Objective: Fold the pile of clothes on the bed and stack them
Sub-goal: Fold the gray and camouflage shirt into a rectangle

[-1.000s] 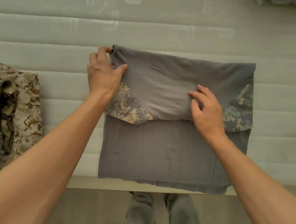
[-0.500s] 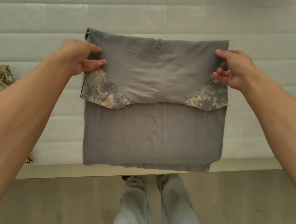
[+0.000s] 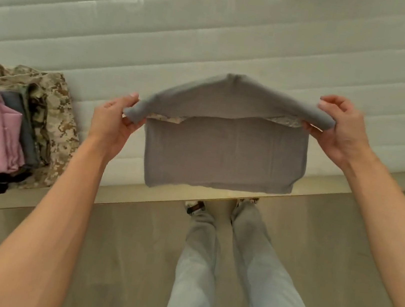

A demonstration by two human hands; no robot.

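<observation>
Pinching grey shirt [image 3: 222, 153] between left hand [image 3: 111, 124], right hand [image 3: 343, 132], above bed [image 3: 213, 36]

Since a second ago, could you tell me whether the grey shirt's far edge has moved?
Yes. The grey shirt has had its far edge lifted off the bed and brought toward the near mattress edge, pinched by left hand and right hand.

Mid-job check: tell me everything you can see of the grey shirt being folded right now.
The grey shirt looks like soft, plain knit with camouflage patches peeking out under its upper fold. It is partly folded, its top edge doubled over and arched upward, the lower part hanging flat above the bed's near edge. The left hand and right hand each pinch an upper corner.
</observation>
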